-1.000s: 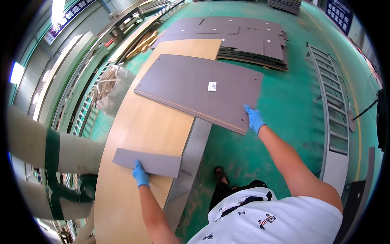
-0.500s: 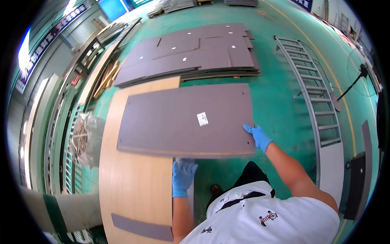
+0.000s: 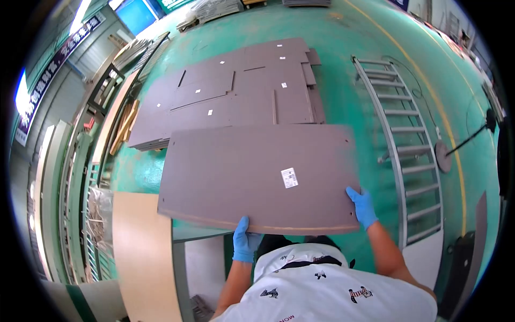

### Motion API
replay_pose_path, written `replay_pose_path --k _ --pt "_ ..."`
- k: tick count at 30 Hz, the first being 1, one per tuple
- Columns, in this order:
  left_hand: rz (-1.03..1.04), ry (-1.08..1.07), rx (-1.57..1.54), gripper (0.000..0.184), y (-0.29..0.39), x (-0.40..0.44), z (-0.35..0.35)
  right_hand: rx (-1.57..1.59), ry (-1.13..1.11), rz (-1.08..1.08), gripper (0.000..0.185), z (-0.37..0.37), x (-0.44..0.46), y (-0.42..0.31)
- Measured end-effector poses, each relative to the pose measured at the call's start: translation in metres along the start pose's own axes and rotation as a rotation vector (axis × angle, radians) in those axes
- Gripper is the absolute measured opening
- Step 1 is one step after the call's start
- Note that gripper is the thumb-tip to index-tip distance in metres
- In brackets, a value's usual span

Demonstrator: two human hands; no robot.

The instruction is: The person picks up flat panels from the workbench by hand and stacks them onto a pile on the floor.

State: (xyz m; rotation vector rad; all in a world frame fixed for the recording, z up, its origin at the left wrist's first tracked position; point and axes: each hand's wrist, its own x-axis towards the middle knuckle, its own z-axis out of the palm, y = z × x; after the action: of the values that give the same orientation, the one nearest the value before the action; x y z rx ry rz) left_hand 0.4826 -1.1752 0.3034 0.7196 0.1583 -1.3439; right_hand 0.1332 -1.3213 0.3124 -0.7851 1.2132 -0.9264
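A grey-brown rectangular panel [image 3: 230, 172] with a white label [image 3: 289, 177] and small corner holes is held up in front of my body. My left hand [image 3: 245, 244], in a blue glove, grips its near long edge, thumb on top and fingers underneath. At the right short edge, my gloved right hand [image 3: 363, 207] has its thumb on the upper face; its other fingers are partly hidden. Beyond the held panel lies a low stack of similar labelled panels [image 3: 214, 96], partly covered by it.
A wood-coloured board [image 3: 140, 252] stands at the left on a bench. To the right, a metal roller conveyor [image 3: 399, 129] runs lengthwise beside a fan stand [image 3: 443, 155]. A plastic bag [image 3: 99, 209] hangs at left, near long green machine beams [image 3: 56, 198].
The panel has come off the wood-coloured board and shifted right and nearer my body. My left hand has moved from beside the board onto the panel's near edge. My view has turned.
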Motion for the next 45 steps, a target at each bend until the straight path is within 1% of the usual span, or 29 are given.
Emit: replay_pose_path --k 1,2,4,5,7,8,10,11,13,14,16,17,20,22,24,26,28,29,31,33,36,37,38,39,40,41,42,44,45 --pt "0.020 0.013 0.017 0.041 -0.008 0.030 0.016 -0.008 0.079 -0.099 0.049 -0.006 0.022 -0.015" --pt "0.031 0.014 -0.006 0.041 -0.016 0.060 0.041 -0.029 0.064 -0.104 0.049 -0.017 0.051 -0.026" --pt "-0.018 -0.046 0.053 0.038 -0.028 0.120 0.090 0.236 -0.001 0.094 0.046 -0.046 0.108 -0.045" --pt "-0.010 -0.037 0.028 0.038 -0.037 0.158 0.100 0.211 -0.011 0.099 0.046 -0.056 0.136 -0.052" --pt "-0.118 -0.050 0.038 0.035 -0.053 0.257 0.110 0.024 0.044 0.019 0.052 -0.062 0.206 -0.066" --pt "-0.102 -0.057 0.014 0.035 -0.063 0.306 0.115 0.003 0.027 0.007 0.052 -0.061 0.240 -0.075" --pt "-0.215 -0.044 -0.059 0.034 -0.085 0.415 0.138 -0.005 0.142 -0.109 0.052 -0.058 0.315 -0.094" --pt "-0.207 -0.051 -0.087 0.034 -0.094 0.465 0.150 -0.029 0.131 -0.120 0.052 -0.059 0.351 -0.098" --pt "-0.234 -0.071 -0.140 0.037 -0.122 0.558 0.180 -0.047 0.233 -0.253 0.050 -0.069 0.433 -0.113" --pt "-0.246 -0.048 -0.175 0.037 -0.138 0.594 0.198 -0.087 0.235 -0.234 0.050 -0.082 0.473 -0.132" --pt "-0.349 -0.143 -0.182 0.036 -0.139 0.670 0.226 -0.192 0.287 -0.131 0.050 -0.091 0.545 -0.146" --pt "-0.339 -0.061 -0.191 0.037 -0.146 0.701 0.235 -0.209 0.284 -0.080 0.050 -0.095 0.575 -0.148" --pt "-0.236 0.017 -0.229 0.038 -0.155 0.807 0.272 -0.133 0.213 -0.212 0.055 -0.092 0.703 -0.162" --pt "-0.156 0.053 -0.250 0.038 -0.161 0.875 0.278 -0.156 0.164 -0.192 0.055 -0.077 0.780 -0.165" --pt "-0.088 0.224 -0.216 0.039 -0.165 0.948 0.278 -0.177 0.104 -0.171 0.055 -0.060 0.857 -0.168" --pt "-0.043 0.266 -0.204 0.037 -0.157 1.015 0.275 -0.132 0.039 -0.133 0.058 -0.037 0.944 -0.168" --pt "0.042 0.365 -0.186 0.037 -0.157 1.059 0.266 -0.133 -0.023 -0.137 0.058 -0.021 1.019 -0.154" --pt "0.059 0.358 -0.188 0.041 -0.157 1.083 0.256 -0.141 -0.054 -0.159 0.059 -0.015 1.050 -0.147" --pt "0.095 0.469 -0.135 0.043 -0.151 1.115 0.253 -0.123 -0.103 -0.113 0.058 0.008 1.104 -0.137" --pt "0.145 0.515 -0.048 0.050 -0.149 1.143 0.230 -0.113 -0.139 -0.079 0.057 0.021 1.142 -0.118" --pt "0.130 0.623 -0.005 0.054 -0.153 1.161 0.198 -0.232 -0.158 -0.112 0.056 0.023 1.170 -0.091" --pt "0.107 0.662 0.013 0.042 -0.150 1.170 0.191 -0.184 -0.161 -0.092 0.048 0.024 1.181 -0.081" --pt "0.100 0.674 0.011 0.042 -0.150 1.173 0.189 -0.135 -0.164 -0.077 0.041 0.024 1.189 -0.071" --pt "0.102 0.742 0.114 0.049 -0.149 1.176 0.191 -0.141 -0.164 -0.067 0.041 0.020 1.199 -0.060" --pt "0.107 0.804 0.219 0.057 -0.145 1.178 0.193 -0.207 -0.152 0.028 0.033 0.015 1.211 -0.048" --pt "0.024 0.818 0.320 0.051 -0.139 1.185 0.169 -0.270 -0.140 0.118 0.030 0.011 1.219 -0.040" --pt "0.025 0.820 0.319 0.051 -0.131 1.180 0.186 -0.270 -0.142 0.119 0.030 0.011 1.226 -0.034" --pt "-0.097 0.887 0.668 0.054 -0.122 1.167 0.219 -0.502 -0.158 0.163 0.043 0.012 1.240 -0.027" --pt "-0.094 0.884 0.666 0.054 -0.120 1.161 0.219 -0.502 -0.158 0.158 0.043 0.016 1.245 -0.026"
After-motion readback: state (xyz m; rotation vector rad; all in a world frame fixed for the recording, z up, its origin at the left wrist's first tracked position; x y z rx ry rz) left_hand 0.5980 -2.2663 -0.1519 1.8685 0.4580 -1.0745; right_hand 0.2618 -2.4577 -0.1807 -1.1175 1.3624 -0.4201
